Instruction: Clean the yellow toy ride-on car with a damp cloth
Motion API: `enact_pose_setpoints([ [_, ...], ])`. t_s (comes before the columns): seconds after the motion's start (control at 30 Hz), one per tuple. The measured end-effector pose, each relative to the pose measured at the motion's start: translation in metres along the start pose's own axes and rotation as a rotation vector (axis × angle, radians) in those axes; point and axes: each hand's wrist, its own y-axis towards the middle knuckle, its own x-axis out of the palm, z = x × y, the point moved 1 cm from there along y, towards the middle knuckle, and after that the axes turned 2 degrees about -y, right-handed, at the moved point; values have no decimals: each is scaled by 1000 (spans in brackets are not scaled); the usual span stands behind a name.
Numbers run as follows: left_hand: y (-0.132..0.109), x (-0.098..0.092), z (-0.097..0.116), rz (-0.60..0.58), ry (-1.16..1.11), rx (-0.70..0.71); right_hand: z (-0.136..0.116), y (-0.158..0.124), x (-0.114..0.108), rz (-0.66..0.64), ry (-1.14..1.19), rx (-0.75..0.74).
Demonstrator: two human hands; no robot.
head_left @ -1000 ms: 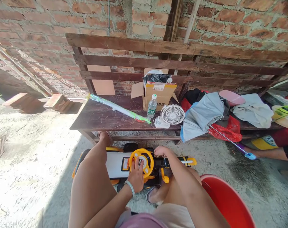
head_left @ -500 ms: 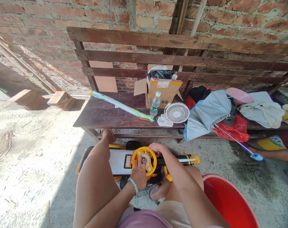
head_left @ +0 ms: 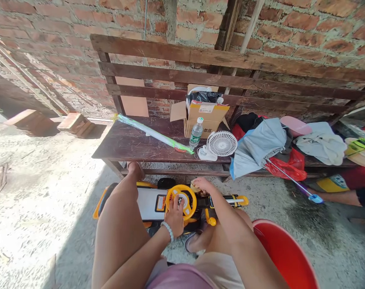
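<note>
A child's ride-on toy car in yellow, white and black, with a white seat [head_left: 146, 202], lies crosswise between my legs. My left hand [head_left: 174, 220] rests on its yellow steering wheel [head_left: 194, 198], fingers stretched over the rim toward the hub. Just beyond the wheel, my right hand [head_left: 202, 184] is closed on a crumpled beige-brown cloth [head_left: 195, 187], pressed near the front of the toy. Part of the cloth is hidden under the fingers.
A dark wooden bench [head_left: 125, 140] stands ahead, holding a cardboard box [head_left: 194, 116], water bottle [head_left: 196, 132], white fan [head_left: 222, 143] and grey umbrella [head_left: 259, 140]. A red tub [head_left: 286, 253] is at right. Another person's arm [head_left: 339, 197] is near the umbrella handle.
My right hand has shifted slightly on the toy's front, and the cloth beneath it shows more. My left hand stays on the wheel. The view has moved a little.
</note>
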Motion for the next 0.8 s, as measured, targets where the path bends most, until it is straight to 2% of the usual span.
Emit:
enact_pose_setpoints([
  [0.13, -1, 0, 2, -9, 36, -13, -4, -3, 43, -127, 5, 126],
  [0.23, -1, -2, 2, 7, 55, -32, 4, -14, 62, -168, 29, 246],
  [0.33, 1, -8, -1, 3, 63, -29, 20, -27, 62, -117, 96, 336],
  [0.47, 4, -16, -5, -1, 95, -16, 39, -37, 54, -28, 204, 369],
  [0.63, 3, -14, -11, 32, 56, -11, 53, -42, 51, 36, 370, 317],
  [0.73, 3, -10, -17, 70, 24, 9, 67, -48, 50, 150, 362, 205],
  [0.8, 4, -9, -20, 81, 16, 29, 79, -53, 49, 239, 311, 66],
])
